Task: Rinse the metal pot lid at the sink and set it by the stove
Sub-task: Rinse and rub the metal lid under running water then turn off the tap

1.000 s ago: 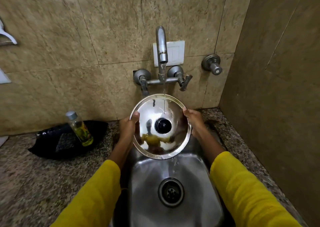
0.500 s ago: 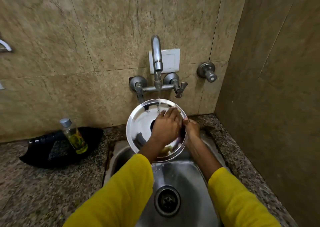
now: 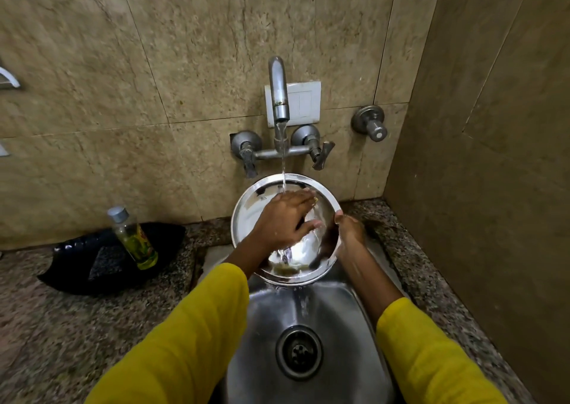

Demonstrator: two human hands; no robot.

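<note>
The round shiny metal pot lid (image 3: pixel 246 218) is tilted over the steel sink (image 3: pixel 348 320), under the running tap (image 3: pixel 279 95). Water falls onto its upper part and runs off its lower rim. My right hand (image 3: pixel 350 234) grips the lid's right rim. My left hand (image 3: pixel 285 218) lies flat on the lid's face with fingers spread, covering the black knob. No stove is in view.
A small bottle of yellow liquid (image 3: pixel 134 238) stands on a black bag (image 3: pixel 92 265) on the granite counter (image 3: pixel 61 326) left of the sink. Tap handles (image 3: pixel 246 151) and a wall valve (image 3: pixel 370 123) sit on the tiled wall. A side wall closes the right.
My left hand let go of the lid's left rim and moved onto its face, sliding across it under the stream. My right hand keeps its hold on the rim.
</note>
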